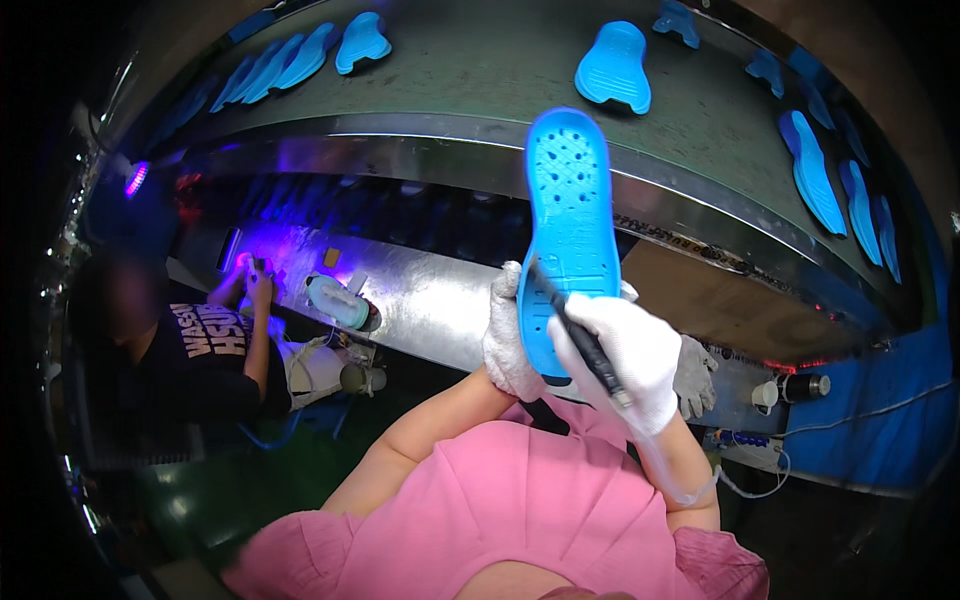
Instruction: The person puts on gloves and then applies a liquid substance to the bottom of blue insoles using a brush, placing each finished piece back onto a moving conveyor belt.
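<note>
A blue foam shoe sole (571, 217) stands lengthwise before me, its hole-patterned end pointing away. My left hand (512, 337), in a thick white glove, grips the sole from beneath at its near left side; most of its fingers are hidden behind it. In a thin white glove, my right hand (626, 356) holds a black pen-like tool (585, 345) with a clear tube trailing from its rear end. The tool's tip lies over the left part of the sole; whether it touches the surface cannot be told.
Blue soles (615, 67) lie on a green conveyor belt (480, 60) behind a metal rail. Below it is a metal worktop (427, 300) with a pale green bottle (337, 300). A co-worker (217, 352) sits at left. At right are a grey glove (697, 379), a white cup (764, 395) and a flask (806, 387).
</note>
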`<action>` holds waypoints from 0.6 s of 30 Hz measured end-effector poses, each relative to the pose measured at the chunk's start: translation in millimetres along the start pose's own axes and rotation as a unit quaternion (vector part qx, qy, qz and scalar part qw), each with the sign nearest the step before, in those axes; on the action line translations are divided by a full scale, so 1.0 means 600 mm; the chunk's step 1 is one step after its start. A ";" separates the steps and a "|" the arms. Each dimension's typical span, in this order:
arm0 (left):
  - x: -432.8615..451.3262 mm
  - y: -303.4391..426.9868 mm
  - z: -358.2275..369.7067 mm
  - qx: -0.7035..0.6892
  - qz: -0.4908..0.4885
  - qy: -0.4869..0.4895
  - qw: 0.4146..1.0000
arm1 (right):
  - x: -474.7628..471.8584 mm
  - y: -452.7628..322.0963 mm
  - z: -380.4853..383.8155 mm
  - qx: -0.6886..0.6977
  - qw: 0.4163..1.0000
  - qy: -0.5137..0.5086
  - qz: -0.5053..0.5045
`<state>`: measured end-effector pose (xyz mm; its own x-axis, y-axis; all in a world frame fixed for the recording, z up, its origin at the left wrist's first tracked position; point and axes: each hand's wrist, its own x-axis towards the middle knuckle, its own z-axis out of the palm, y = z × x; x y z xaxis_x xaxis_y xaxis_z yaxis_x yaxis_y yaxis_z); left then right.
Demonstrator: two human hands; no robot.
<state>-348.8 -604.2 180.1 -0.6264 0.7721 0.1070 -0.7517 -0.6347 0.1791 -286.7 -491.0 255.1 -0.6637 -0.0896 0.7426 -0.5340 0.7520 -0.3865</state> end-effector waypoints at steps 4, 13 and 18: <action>0.001 0.010 -0.019 -0.008 0.023 0.085 0.996 | 0.012 0.005 -0.006 0.197 0.936 0.105 0.273; 0.011 0.026 -0.004 -0.064 0.032 0.024 0.997 | -0.018 0.019 0.004 0.220 0.938 0.049 0.263; 0.018 0.050 -0.032 -0.024 -0.028 -0.023 0.999 | -0.037 -0.024 0.015 0.090 0.994 -0.068 0.016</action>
<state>-382.4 -615.5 168.0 -0.5731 0.8069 0.1433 -0.7957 -0.5897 0.1383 -269.2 -505.6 239.4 -0.7400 -0.1637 0.6523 -0.5879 0.6286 -0.5092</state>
